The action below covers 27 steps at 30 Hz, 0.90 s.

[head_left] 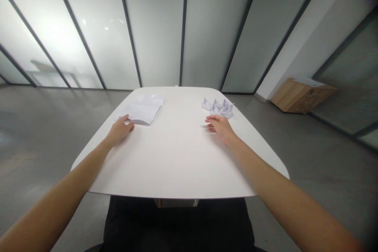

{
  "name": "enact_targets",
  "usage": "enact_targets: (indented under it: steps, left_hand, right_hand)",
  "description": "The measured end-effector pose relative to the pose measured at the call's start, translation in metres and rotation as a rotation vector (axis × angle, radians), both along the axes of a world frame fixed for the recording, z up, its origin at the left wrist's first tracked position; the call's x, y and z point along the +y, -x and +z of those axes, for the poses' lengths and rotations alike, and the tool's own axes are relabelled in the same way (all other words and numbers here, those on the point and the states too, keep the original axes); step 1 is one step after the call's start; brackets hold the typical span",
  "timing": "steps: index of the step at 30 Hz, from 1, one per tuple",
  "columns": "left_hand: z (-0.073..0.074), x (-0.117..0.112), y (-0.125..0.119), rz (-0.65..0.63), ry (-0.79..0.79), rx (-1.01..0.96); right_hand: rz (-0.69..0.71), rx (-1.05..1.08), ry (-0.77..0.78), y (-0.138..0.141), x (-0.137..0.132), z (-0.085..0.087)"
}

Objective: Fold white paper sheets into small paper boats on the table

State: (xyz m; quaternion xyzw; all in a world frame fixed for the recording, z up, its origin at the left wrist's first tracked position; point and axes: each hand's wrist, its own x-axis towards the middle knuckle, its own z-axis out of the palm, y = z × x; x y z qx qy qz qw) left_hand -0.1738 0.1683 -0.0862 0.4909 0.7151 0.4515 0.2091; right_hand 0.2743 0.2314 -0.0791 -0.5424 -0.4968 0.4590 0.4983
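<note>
Frosted glass partitions (156, 27), a white table (177, 157) and wooden cabinet (301, 96) suggest an office.

Hands (119, 130) (220, 126): two are seen
Folded papers (226, 109): at least three are counted
Flat sheets (143, 109): at least one is seen
Table (177, 153): one is shown
Cabinet (301, 95): one is shown

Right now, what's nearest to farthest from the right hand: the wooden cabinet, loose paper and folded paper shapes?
1. Folded paper shapes, just past the right hand.
2. Loose paper, across the table by the left hand.
3. Wooden cabinet, off to the right, beyond the table.
</note>
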Motion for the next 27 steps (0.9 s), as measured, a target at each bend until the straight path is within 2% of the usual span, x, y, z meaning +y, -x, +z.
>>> enact_targets:
  steps: [3, 6, 9, 11, 13, 15, 17, 20, 22, 25, 27]
  left_hand:
    - [0.010, -0.006, 0.010, -0.008, 0.050, 0.337]
    - [0.024, -0.003, 0.009, 0.039, -0.038, 0.546]
    - [0.037, 0.015, -0.003, -0.064, -0.143, 0.676]
    - [0.040, 0.035, -0.013, -0.154, -0.209, 0.755]
    - [0.038, 0.054, -0.016, -0.227, -0.199, 0.818]
    - [0.030, 0.067, -0.012, -0.340, -0.089, 0.879]
    - [0.020, 0.070, -0.002, -0.430, 0.037, 0.926]
    - [0.004, 0.062, 0.015, -0.416, 0.171, 0.911]
    - [-0.003, 0.054, 0.021, -0.411, 0.160, 0.902]
    - [-0.008, 0.046, 0.020, -0.367, 0.137, 0.908]
    - [-0.006, 0.041, 0.017, -0.367, 0.143, 0.903]
  right_hand:
    - [0.000, -0.084, -0.008, -0.008, 0.002, 0.003]
    - [-0.018, -0.184, -0.032, -0.018, 0.007, 0.004]
    - [-0.033, -0.270, -0.055, -0.017, 0.019, 0.002]
    - [-0.010, -0.319, -0.077, -0.004, 0.031, 0.000]
    - [0.057, -0.369, -0.120, 0.019, 0.045, 0.000]
    - [0.122, -0.454, -0.187, 0.049, 0.061, 0.002]
    - [0.171, -0.568, -0.290, 0.083, 0.077, 0.006]
    - [0.218, -0.699, -0.438, 0.133, 0.102, 0.015]
    - [0.256, -0.751, -0.478, 0.164, 0.120, 0.021]
    - [0.261, -0.809, -0.495, 0.205, 0.153, 0.025]
    - [0.261, -0.824, -0.487, 0.228, 0.176, 0.025]
